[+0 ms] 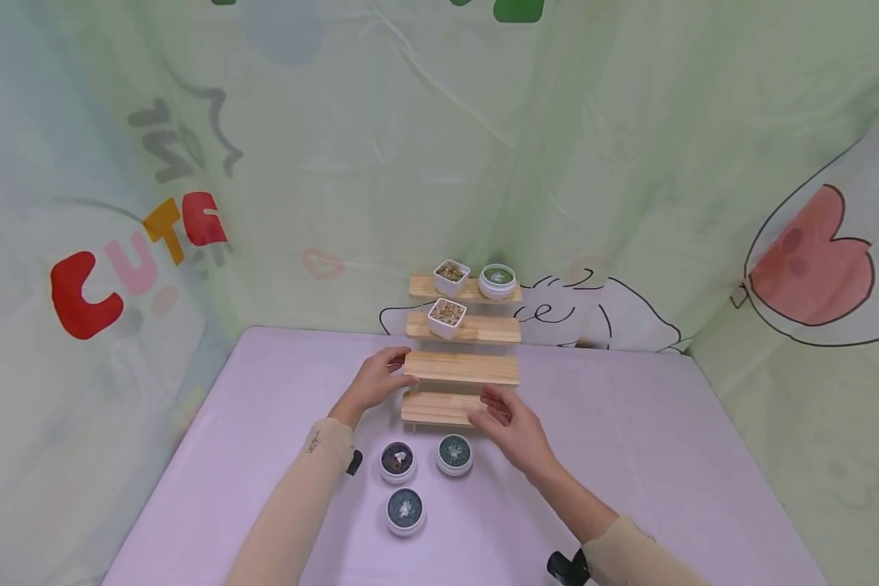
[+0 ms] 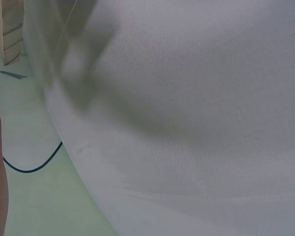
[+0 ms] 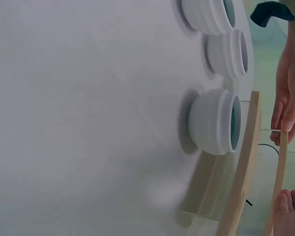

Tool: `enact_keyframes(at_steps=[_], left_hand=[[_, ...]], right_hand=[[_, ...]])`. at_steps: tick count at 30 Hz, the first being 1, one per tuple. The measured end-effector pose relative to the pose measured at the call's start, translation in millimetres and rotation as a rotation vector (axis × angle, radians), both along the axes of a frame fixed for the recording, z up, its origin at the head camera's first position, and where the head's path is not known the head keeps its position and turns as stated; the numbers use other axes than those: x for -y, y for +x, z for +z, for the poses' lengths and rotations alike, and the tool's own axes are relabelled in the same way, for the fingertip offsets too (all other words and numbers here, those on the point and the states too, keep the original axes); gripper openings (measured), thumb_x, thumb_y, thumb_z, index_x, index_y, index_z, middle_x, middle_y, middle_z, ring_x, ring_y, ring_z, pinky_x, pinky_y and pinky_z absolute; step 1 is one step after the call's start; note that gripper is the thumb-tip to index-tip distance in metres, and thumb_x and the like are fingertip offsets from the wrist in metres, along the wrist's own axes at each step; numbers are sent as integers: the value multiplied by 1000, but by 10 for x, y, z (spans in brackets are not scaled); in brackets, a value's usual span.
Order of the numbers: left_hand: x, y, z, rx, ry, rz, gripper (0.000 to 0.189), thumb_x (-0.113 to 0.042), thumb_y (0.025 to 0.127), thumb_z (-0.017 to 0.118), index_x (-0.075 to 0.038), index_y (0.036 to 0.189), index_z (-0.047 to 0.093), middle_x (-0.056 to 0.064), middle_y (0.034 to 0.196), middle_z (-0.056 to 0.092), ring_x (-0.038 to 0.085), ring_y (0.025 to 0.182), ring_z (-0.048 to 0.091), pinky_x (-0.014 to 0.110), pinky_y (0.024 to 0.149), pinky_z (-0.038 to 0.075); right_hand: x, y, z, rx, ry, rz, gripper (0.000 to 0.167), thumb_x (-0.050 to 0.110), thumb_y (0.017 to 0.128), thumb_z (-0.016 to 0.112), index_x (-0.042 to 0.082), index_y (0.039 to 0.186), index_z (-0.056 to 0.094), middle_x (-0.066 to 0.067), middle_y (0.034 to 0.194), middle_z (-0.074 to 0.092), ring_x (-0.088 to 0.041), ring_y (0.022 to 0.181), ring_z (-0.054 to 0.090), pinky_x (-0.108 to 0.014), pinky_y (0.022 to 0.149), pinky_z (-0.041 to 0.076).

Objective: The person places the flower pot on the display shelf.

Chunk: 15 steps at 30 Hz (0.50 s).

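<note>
Stepped wooden shelf (image 1: 461, 369), four pale, straight-grained planks on see-through supports, stands at the far middle of the table, tiers climbing toward the far side. Pale green cloth backdrop (image 1: 381, 163), printed with cartoon shapes and coloured letters, hangs on the far, left and right sides. Lilac cloth-covered table (image 1: 593, 472) below. Two arms in beige sleeves (image 1: 293, 505) reach in from the near side.

Left hand (image 1: 372, 381): grips the left end of the second tier from the bottom, thumb at the near corner, fingers toward the far one. Right hand (image 1: 516, 427): over the right part of the lowest tier, fingers loosely bent, narrow gap to the thumb, nothing held; contact with the wood, cannot tell.

Round white jars, upright. Three on the table, near side of the shelf: dark-topped jar with a small white-and-brown figure (image 1: 398, 461), left; teal-topped jar with pale pattern (image 1: 454, 454), right; second teal-topped jar (image 1: 405, 510), nearest. Green-topped jar (image 1: 497, 280) sits on the top tier, right.

Square white cups of brown speckled bits: first cup (image 1: 452, 277), top tier, left of the green-topped jar; second cup (image 1: 447, 318), one tier down, left.
</note>
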<state>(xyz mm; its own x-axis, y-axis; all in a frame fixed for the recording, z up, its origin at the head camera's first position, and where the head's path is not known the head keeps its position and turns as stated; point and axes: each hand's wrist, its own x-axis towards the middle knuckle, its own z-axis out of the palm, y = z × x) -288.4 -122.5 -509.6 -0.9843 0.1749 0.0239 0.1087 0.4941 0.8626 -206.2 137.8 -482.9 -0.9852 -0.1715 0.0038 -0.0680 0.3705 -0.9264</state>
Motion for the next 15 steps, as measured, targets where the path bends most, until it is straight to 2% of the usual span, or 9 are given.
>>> enact_keyframes(at_steps=[7,15], left_hand=[[-13,12,12,7,-5,12,64,-14,84,78,2,139,49,20,137,53,31,126,53,35,108,46],[-5,-1,-4,10,-6,8,64,-17,85,78,2,139,49,19,138,53,31,126,53,35,108,46]], right_hand=[[-60,211,-114,-26,14,29,60,16,85,78,0,136,52,-14,136,56,-27,126,54,-35,110,43],[-100,353,-340,-55,36,67,58,11,82,79,-4,132,53,-16,133,58,-30,123,55,-34,106,47]])
